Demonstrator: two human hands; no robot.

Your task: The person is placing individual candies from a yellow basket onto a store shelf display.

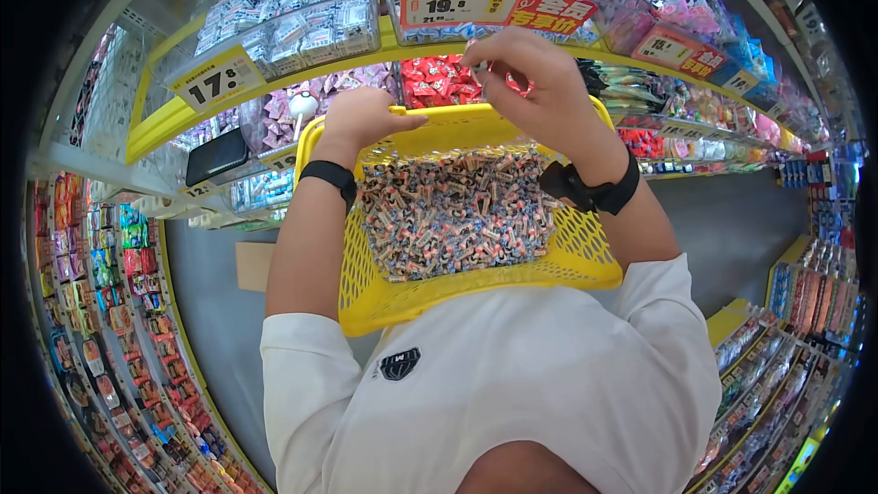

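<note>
My right hand (535,82) is closed in a pinch around a small red-wrapped sweet (518,82), fingers curled over it so only a bit of the wrapper shows; it hovers just above the far rim of the yellow basket (585,261), in front of the shelf. My left hand (366,117) is wrapped tight around the basket's far edge near its left corner, knuckles up, holding the basket itself and nothing else. Each wrist wears a black band (331,176), the right one with a watch body (569,185) on it.

Nearest me, my white sleeves and shirt fill the lower part of the view, and the basket rests against my chest between my forearms. Its floor is covered by a heap of small wrapped candies (453,215), brown, white and bluish, lying loose in one layer or more; I cannot tell how deep.

Beyond my hands runs a yellow-edged shelf. Right behind the pinched sweet sits a bin of red-wrapped sweets (437,80), with pinkish ones to its left. Above it hangs a red price sign (494,7) reading 19.8, and farther left a yellow tag (218,80) reading 17. More bins of wrapped sweets stand on the upper tier, and packed racks line the aisle on both sides.
</note>
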